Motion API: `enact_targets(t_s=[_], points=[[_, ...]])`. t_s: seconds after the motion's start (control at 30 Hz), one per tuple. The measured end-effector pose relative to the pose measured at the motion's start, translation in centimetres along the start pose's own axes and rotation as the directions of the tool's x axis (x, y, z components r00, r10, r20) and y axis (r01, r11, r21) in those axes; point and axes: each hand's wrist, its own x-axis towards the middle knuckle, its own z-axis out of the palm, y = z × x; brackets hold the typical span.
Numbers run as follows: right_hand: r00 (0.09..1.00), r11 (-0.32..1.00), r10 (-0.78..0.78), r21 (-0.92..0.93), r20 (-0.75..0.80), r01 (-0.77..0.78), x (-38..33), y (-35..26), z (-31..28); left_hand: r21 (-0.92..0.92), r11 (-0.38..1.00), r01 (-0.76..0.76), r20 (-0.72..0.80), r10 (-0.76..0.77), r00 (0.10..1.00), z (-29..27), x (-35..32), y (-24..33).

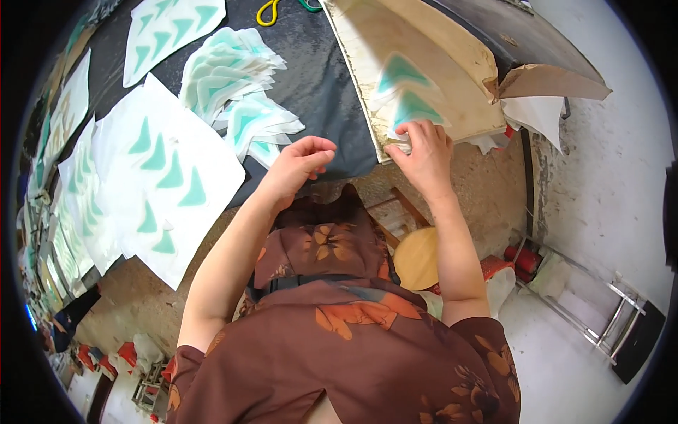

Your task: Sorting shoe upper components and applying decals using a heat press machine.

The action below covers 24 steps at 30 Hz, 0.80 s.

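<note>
My right hand [427, 157] is at the near edge of a worn cream-coloured board [462, 106]. Its thumb and fingers are apart, with the fingertips touching the lower of two chevron pieces, a green-and-white one [417, 107]. Another chevron piece [402, 74] lies just beyond, pointing the same way. My left hand [300, 168] hovers to the left of the board, fingers curled in and nothing visible in them. Near it is a small pile of green-and-white cut pieces [258, 124], and a larger fanned pile [229, 74] lies farther back.
White sheets with green shapes [169, 169] overhang the table's left front edge; another sheet [173, 32] lies behind. Yellow-handled scissors [267, 13] rest at the back of the dark tabletop [332, 92]. A round wooden stool [417, 260] stands below, and a metal-framed stool [607, 325] lies right.
</note>
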Motion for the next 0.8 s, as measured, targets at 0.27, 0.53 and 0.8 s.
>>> enact_targets(t_s=[0.27, 0.53, 0.8], points=[[0.996, 1.0, -0.01, 0.025, 0.087, 0.008, 1.3, 0.1, 0.7, 0.006, 1.0, 0.003, -0.022, -0.002, 1.0, 0.6, 0.2, 0.5], [0.992, 0.995, -0.053, 0.088, 0.112, 0.043, 1.5, 0.4, 0.3, -0.03, 1.0, 0.008, -0.034, -0.009, 0.999, 0.4, 0.5, 0.5], [0.995, 0.995, -0.098, 0.035, -0.008, 0.098, 2.3, 1.1, -1.2, 0.093, 0.99, -0.101, 0.015, 0.1, 0.995, 1.6, 2.2, 2.8]])
